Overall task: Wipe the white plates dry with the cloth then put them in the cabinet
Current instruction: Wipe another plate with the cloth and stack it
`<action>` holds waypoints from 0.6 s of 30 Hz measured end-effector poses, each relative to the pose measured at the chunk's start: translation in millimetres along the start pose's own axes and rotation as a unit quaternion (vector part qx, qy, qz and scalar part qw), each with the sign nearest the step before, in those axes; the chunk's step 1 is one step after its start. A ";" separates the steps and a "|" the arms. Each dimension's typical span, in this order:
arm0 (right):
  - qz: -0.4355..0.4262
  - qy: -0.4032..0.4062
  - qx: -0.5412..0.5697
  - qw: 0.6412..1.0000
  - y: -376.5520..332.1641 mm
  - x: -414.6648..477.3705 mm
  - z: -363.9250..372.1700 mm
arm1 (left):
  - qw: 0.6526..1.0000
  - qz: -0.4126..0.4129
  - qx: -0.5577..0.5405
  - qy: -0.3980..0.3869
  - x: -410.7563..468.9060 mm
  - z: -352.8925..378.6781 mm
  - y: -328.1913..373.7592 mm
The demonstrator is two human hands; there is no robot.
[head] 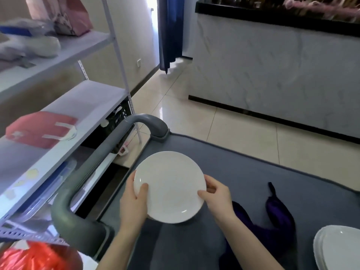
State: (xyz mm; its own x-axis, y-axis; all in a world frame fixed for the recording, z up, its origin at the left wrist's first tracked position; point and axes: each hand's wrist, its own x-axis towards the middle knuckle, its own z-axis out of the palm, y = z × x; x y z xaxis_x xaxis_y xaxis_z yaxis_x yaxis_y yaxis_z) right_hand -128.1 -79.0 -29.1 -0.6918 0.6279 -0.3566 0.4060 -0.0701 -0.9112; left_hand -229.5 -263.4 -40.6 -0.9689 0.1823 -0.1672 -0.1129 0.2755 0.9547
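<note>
Gripping opposite rims, both hands (134, 201) hold the white plate (169, 187).

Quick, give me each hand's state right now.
Left hand: grips the left rim of the white plate, thumb on top.
Right hand: grips the plate's right rim, thumb on top.

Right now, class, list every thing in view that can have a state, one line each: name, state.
Plate: face up, held over the cart by both rims.
Left grip: holds the plate's left rim.
Right grip: holds the plate's right rim.
Cloth: crumpled on the cart, untouched.
Plate stack: resting on the cart, untouched.
</note>
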 end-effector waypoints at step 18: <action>-0.023 0.084 -0.079 0.993 12.2 11.9 30.7 | 0.994 0.029 0.109 -0.002 32.2 1.2 -36.9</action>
State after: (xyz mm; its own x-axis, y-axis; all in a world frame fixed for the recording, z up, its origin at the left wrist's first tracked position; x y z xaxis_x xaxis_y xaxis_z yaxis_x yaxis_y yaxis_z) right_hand -149.7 -96.2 -50.8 -0.6075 0.7492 -0.2638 0.4743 0.0758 -0.8771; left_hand -256.3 -266.6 -81.4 -0.9717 0.2063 -0.1154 -0.0072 0.4621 0.8868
